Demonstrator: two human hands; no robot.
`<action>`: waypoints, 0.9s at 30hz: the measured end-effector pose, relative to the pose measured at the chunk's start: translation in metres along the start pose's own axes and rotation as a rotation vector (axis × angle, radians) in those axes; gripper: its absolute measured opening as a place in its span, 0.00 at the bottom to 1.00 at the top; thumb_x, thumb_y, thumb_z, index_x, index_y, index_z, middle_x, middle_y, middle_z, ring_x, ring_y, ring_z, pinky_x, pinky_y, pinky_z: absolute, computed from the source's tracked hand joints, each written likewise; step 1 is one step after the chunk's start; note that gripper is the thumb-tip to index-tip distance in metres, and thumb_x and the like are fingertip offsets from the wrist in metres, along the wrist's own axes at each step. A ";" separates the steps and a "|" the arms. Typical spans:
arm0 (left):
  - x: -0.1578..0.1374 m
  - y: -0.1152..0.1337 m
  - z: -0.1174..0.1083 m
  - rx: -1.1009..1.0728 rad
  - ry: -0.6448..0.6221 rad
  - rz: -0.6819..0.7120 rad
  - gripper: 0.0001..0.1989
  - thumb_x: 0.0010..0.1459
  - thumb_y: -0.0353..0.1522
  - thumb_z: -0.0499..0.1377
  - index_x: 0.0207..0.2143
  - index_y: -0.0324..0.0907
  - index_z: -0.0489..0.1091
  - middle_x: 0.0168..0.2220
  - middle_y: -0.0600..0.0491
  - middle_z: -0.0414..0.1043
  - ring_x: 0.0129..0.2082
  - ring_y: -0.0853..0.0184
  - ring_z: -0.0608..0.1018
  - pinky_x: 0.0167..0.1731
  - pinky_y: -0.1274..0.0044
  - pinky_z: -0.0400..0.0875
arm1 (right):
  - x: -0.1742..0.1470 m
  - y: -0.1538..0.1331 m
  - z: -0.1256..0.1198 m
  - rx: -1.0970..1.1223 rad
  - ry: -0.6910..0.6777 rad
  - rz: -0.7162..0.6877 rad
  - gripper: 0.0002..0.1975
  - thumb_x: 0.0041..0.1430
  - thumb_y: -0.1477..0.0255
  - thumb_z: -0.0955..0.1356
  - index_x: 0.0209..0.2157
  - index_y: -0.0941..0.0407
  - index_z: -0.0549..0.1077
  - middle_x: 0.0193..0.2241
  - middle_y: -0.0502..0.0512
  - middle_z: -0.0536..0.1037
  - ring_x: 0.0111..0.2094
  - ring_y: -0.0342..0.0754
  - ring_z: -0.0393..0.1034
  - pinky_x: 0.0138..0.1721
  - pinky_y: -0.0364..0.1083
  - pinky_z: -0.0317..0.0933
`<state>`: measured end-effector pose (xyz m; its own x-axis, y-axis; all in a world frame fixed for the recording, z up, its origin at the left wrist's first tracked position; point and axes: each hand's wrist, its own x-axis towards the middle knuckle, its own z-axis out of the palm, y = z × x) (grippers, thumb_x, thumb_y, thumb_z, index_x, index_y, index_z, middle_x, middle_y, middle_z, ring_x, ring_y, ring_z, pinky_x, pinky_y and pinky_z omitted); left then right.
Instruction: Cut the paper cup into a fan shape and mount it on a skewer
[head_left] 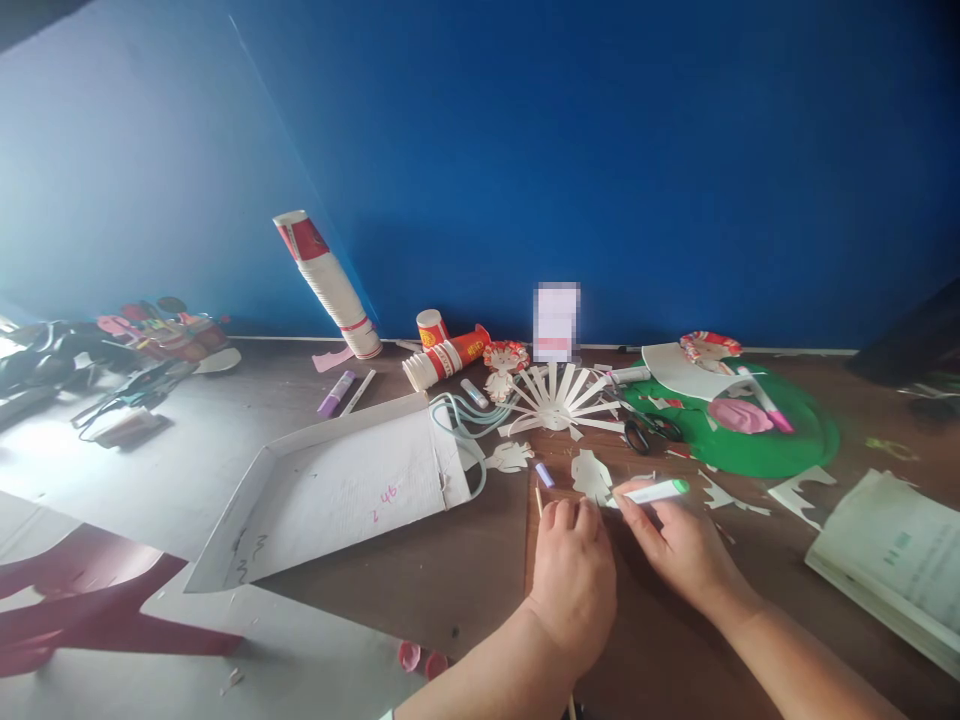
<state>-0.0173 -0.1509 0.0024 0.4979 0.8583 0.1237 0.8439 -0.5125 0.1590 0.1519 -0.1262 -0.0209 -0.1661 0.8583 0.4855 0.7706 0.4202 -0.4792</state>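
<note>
Just beyond the left hand (574, 570), which lies knuckles-up on the table (480, 580) with fingers curled over a thin wooden stick (538, 500), sits a small white paper cutout (591, 475); whether the stick is pinched or merely pinned down cannot be told. Right hand (679, 545) closed around a white marker (654, 491) with a green cap, its white end pointing toward the left fingertips and lying just beside the cutout. Handled well, the work calls for the left fingers to press the cutout flat and motionless while the marker is brought in low, with the wrist resting on the table for steadiness. Farther out from both hands: a fanned paper cup (559, 400), scissors (646, 432) and a green plate (780, 440) ahead of the right hand, a shallow white box (337, 490) off to the left, stacked cups (330, 280) against the blue wall, and a book (892, 560) to the far right.
</note>
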 end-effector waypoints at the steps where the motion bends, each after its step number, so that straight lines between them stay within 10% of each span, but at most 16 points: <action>1: 0.000 0.000 0.000 0.000 -0.002 0.003 0.18 0.61 0.27 0.49 0.51 0.32 0.69 0.44 0.44 0.69 0.43 0.59 0.69 0.49 0.66 0.66 | 0.000 0.000 0.000 0.001 0.004 -0.001 0.11 0.67 0.67 0.62 0.38 0.55 0.74 0.35 0.57 0.82 0.36 0.52 0.79 0.38 0.47 0.70; 27: -0.001 -0.001 0.003 -0.003 0.013 0.010 0.19 0.61 0.28 0.49 0.52 0.32 0.69 0.46 0.43 0.69 0.44 0.58 0.68 0.49 0.66 0.66 | 0.004 -0.005 -0.002 0.006 0.024 -0.029 0.10 0.66 0.68 0.62 0.37 0.55 0.74 0.33 0.56 0.82 0.36 0.51 0.79 0.36 0.45 0.70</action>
<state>-0.0176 -0.1511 -0.0007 0.5036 0.8529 0.1377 0.8383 -0.5209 0.1611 0.1488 -0.1250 -0.0154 -0.1731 0.8384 0.5168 0.7618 0.4465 -0.4693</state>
